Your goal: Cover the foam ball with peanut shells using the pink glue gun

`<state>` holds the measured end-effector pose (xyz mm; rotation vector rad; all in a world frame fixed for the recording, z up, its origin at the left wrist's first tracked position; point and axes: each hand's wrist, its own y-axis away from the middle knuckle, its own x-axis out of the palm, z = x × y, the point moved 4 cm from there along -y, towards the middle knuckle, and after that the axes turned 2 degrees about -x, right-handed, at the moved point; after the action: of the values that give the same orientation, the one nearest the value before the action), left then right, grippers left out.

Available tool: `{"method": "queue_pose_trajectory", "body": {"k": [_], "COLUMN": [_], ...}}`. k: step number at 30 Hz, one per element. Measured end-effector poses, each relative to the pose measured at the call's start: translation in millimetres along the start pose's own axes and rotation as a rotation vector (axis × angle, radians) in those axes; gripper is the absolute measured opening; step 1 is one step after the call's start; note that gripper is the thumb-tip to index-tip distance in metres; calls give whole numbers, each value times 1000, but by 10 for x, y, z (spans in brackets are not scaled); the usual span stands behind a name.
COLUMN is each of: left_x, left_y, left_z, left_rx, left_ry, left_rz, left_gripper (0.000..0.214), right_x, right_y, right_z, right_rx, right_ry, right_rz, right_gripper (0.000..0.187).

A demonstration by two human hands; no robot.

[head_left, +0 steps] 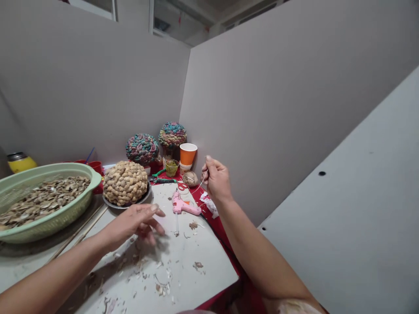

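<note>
My right hand (217,178) is raised near the right-hand panel, thumb and fingers pinched on a thin pale string (201,181). The string slants down towards a small ball of twine (190,178) at the back of the table. Over the white board, my left hand (140,220) hovers with its fingers apart, holding nothing. Just beyond it, a ball covered in peanuts in their shells (125,183) rests in a dark metal bowl (146,198). A pink glue gun (183,206) lies on the board between my hands, its clear glue stick pointing towards me.
On the left stands a green basin (49,224) of flat brown pieces. Two multicoloured balls (142,148), orange paper cups (187,154), red-handled scissors (182,186) and green-handled pliers (160,172) are at the back. Scraps litter the board (209,283). Grey panels (262,109) enclose the table.
</note>
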<state>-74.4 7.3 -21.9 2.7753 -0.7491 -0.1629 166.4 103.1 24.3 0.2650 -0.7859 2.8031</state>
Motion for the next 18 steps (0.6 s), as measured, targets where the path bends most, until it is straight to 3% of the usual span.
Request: {"method": "queue_pose_trajectory", "body": {"k": [2,6,9,11,12,13,15,18], "left_x": [15,-175,-329,-368,-360,-335,-240,-69], "left_y": [34,107,161,186,192,196,196,205], "left_z": [1,13,13,-10,-26,-45,-88,-146], "left_rx": [11,119,130,115,103,92,87,124], "left_ry": [-69,-185,-311,-407,-448,-483,-537,-594], "left_rz": [41,-127,-221,-254,-259,-260,-234,-194], "left_gripper": [55,54,56,56,56,55,53,51], "right_x": [-35,-143,-165,-121,-68,33,293,626], "right_y": [-64,-82,139,338,438,551,799,1046], "right_z": [0,9,58,143,200,287,344,184], "right_rx": [6,101,150,81,-6,-240,-593,-771], "right_ry": [37,193,339,403,429,518,657,872], "right_rz": [18,240,450,490,489,538,727,1033], "right_gripper": [57,58,51,44,33,23,24,18]}}
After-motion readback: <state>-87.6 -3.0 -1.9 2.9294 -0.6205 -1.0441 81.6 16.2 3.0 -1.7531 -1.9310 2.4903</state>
